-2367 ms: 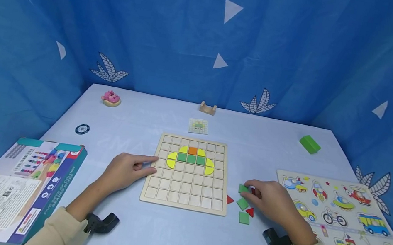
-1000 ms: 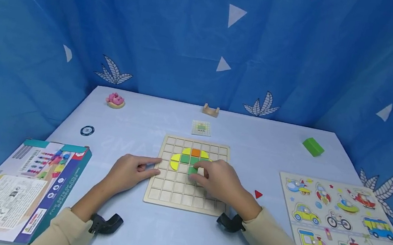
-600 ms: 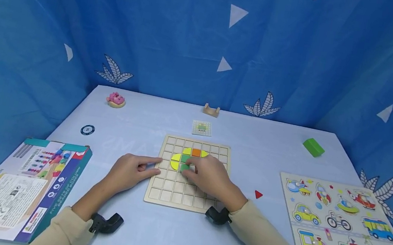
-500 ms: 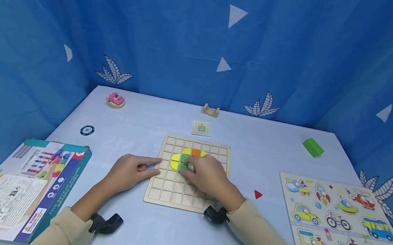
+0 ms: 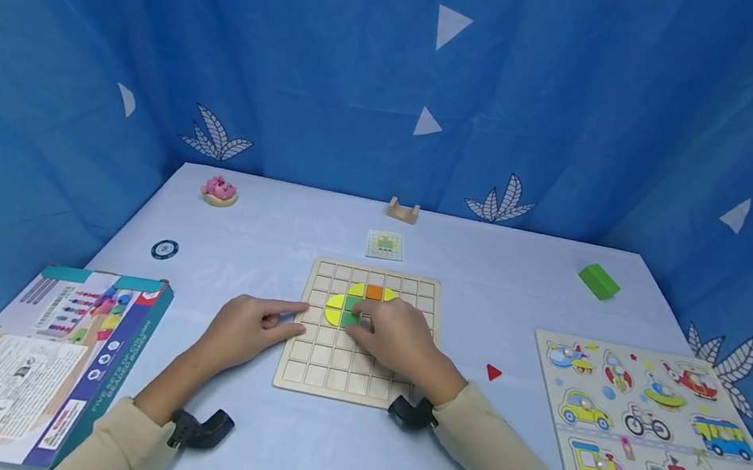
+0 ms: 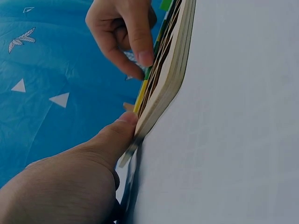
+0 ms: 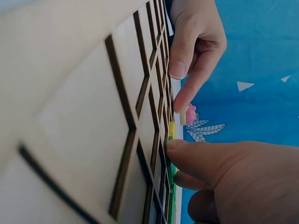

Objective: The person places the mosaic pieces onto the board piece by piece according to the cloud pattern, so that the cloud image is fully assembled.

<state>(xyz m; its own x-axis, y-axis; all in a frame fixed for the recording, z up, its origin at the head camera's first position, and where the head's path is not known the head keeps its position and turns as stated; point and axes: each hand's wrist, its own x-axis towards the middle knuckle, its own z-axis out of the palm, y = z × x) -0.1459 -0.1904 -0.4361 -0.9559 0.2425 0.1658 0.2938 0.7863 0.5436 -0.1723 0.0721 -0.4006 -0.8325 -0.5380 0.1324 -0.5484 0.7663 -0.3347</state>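
A wooden grid board (image 5: 320, 376) lies on the table. Yellow rounded pieces (image 5: 335, 301), an orange square (image 5: 374, 292) and green squares (image 5: 353, 305) sit in its upper cells; some are hidden by my right hand. My right hand (image 5: 398, 340) pinches a green square tile (image 5: 348, 319) between thumb and index finger, over the cell below the green row. In the right wrist view, green pieces (image 7: 171, 163) show at those fingertips. My left hand (image 5: 245, 333) rests its nearly straight index finger and thumb on the board's left edge.
A patterned card (image 5: 385, 245) lies behind the board. One red triangle (image 5: 493, 373) is right of it. A picture puzzle (image 5: 633, 464) lies at right, a green block (image 5: 599, 281) behind it. A box (image 5: 4, 367), a round chip (image 5: 165, 249) and a pink figurine (image 5: 219, 190) are at left.
My right hand has left the loose tiles beside the board and moved left over the grid with a green tile, then slid one cell further left. The left hand has stayed at the edge.
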